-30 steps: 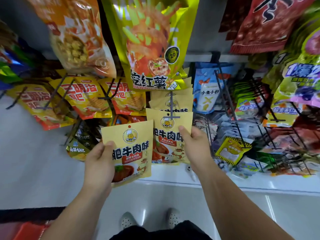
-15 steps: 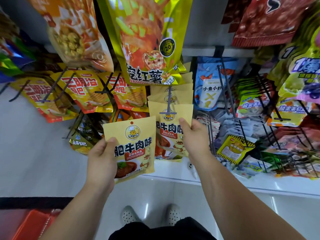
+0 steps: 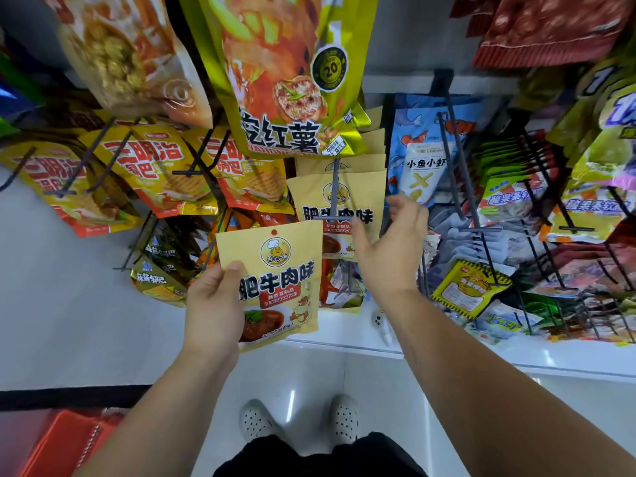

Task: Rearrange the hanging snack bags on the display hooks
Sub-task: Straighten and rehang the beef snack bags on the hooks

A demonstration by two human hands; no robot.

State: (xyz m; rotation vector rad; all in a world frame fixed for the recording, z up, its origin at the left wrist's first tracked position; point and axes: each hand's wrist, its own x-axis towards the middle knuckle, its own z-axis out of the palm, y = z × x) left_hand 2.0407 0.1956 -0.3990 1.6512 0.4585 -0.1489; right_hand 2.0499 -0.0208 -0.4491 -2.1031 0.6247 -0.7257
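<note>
1. The display rack fills the wall, with its dark wire hooks (image 3: 457, 166) crowded with snack bags above a white shelf (image 3: 344, 333).
2. A big yellow-green sweet-potato bag (image 3: 285, 74) hangs top centre, its lower edge overlapping the row beneath.
3. Yellow-and-red sandwich crisp bags (image 3: 161, 173) hang to the left, and a blue fish-and-shrimp bag (image 3: 420, 149) hangs to the right.
4. Between them a stack of beige beef-flavour bags (image 3: 361, 194) hangs on one hook (image 3: 334, 187).
5. One more beige beef-flavour bag (image 3: 278, 287) is off the hooks, held upright just below and left of that stack.
6. The left hand (image 3: 213, 304) grips this loose bag by its left edge, thumb on the front.
7. The right hand (image 3: 389, 249) holds nothing. Its fingers are spread and loosely curved at the stack's right edge, and I cannot tell whether they touch it.
</note>
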